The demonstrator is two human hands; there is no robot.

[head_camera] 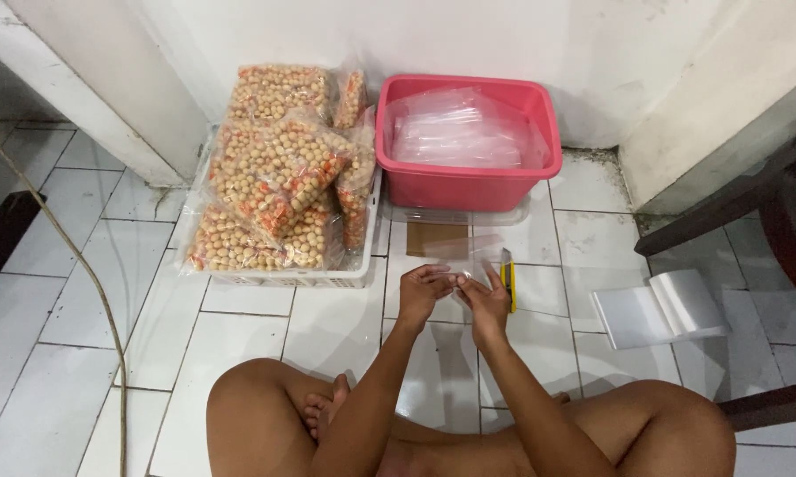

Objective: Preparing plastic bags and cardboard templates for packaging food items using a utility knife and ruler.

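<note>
I am holding my left hand [423, 290] and my right hand [485, 300] close together over the white tiled floor [239, 353], fingertips meeting around a thin clear plastic bag [462, 276]. Both hands are pinching it narrowly, fingers curled in on the film; the bag is so transparent that I cannot tell its full outline.

Just beside my right hand, at 3 o'clock, a yellow utility knife [507, 278] is lying on the tile. At 12 o'clock from my hands, a brown cardboard piece [437, 239] is resting flat under more clear film. Further out at 12 o'clock, a pink plastic tub [469, 181] is sitting against the wall, holding a stack of clear plastic bags [458, 140].

At 10 o'clock, a white basket [283, 277] is carrying several packed bags of round tan and orange snacks [274, 177], piled up to the wall. At 3 o'clock, well apart from my hands, a bundle of clear sheets [659, 307] is lying on the floor. At 9 o'clock, far off, a thin cord [89, 274] is running across the tiles.
</note>
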